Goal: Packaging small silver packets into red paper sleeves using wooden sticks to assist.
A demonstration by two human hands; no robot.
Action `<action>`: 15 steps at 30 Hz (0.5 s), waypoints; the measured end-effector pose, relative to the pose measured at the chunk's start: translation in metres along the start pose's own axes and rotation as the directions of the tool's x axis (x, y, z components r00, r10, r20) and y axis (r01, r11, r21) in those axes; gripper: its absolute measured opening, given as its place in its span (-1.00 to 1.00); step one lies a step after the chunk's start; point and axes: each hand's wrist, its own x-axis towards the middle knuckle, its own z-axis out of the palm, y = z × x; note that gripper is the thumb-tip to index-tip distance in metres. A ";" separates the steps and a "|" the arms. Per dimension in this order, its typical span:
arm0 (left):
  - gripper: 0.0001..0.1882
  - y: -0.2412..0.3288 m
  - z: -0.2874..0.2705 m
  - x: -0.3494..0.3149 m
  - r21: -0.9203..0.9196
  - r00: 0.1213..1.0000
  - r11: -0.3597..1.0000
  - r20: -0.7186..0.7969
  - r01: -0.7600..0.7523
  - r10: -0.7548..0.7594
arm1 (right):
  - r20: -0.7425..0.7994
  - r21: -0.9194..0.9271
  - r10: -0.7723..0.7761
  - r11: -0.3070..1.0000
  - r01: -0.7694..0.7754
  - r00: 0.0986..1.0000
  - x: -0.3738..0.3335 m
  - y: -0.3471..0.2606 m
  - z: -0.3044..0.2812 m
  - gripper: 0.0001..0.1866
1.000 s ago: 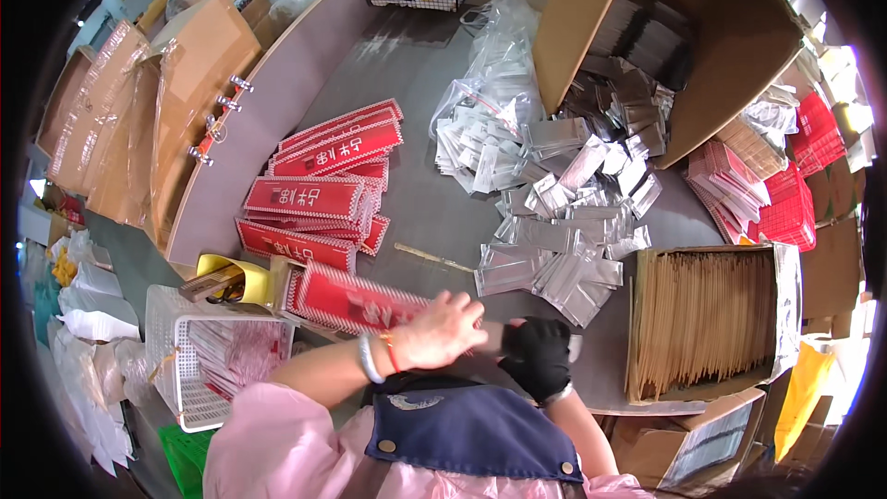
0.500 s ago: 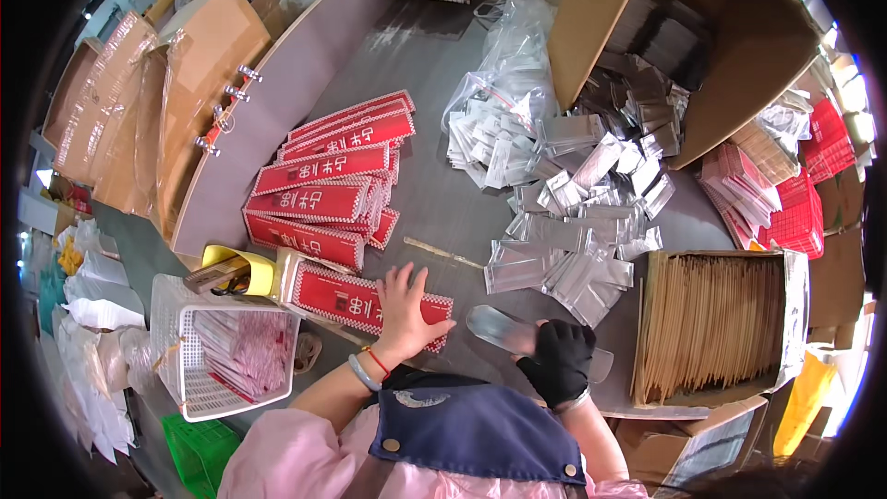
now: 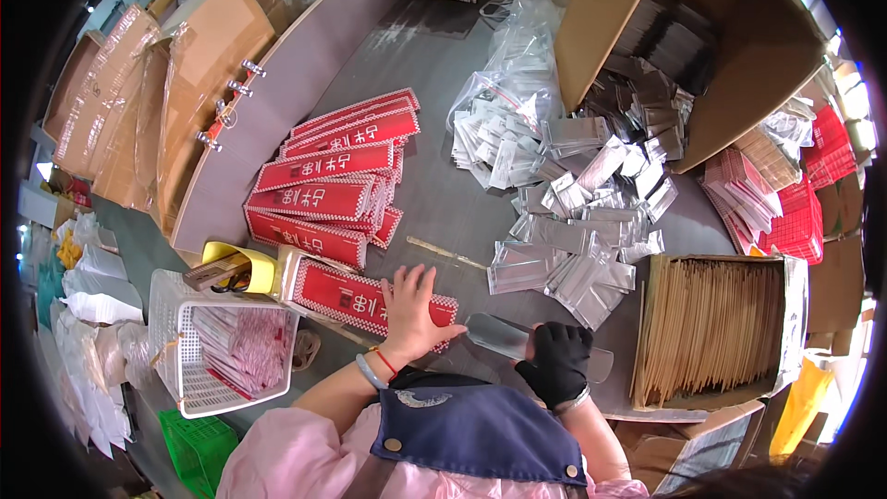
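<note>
My left hand rests with fingers spread on a red printed paper sleeve with a checkered white border. Its thumb points right, beside the rounded tip of a clear plastic strip. My right hand, in a black glove with bare fingertips, is closed around the middle of that strip. The strip lies low over the table, one end out on each side of the hand. Just beyond my left hand, several more red sleeves lie in overlapping, fanned piles.
Silvery flat packets are heaped ahead, by a clear bag and a tipped carton. A box of thin wooden sticks stands right. A white basket and yellow holder stand left; a low partition edges the table.
My left hand has shifted slightly right along the red sleeve, bringing its thumb up to the tip of the plastic strip. My right hand has barely moved.
</note>
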 end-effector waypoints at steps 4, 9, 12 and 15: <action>0.09 -0.007 0.001 -0.003 0.005 1.000 1.000 -0.014 -0.019 0.019 | -0.008 0.003 -0.003 1.000 0.003 1.000 -0.001 -0.001 0.000 -0.37; 0.12 -0.012 0.001 0.000 -0.043 1.000 0.999 0.005 -0.025 0.025 | 0.039 0.056 -0.039 0.998 0.037 0.998 0.001 0.004 0.006 -0.37; 0.14 -0.011 -0.004 0.002 -0.022 0.999 1.000 0.050 0.009 -0.008 | 0.095 0.144 -0.060 0.989 0.045 0.994 0.016 -0.009 0.029 -0.36; 0.17 -0.009 -0.006 0.007 -0.043 0.989 0.999 0.143 -0.026 0.032 | -0.028 0.209 -0.161 0.964 0.164 0.986 0.039 -0.033 0.071 -0.30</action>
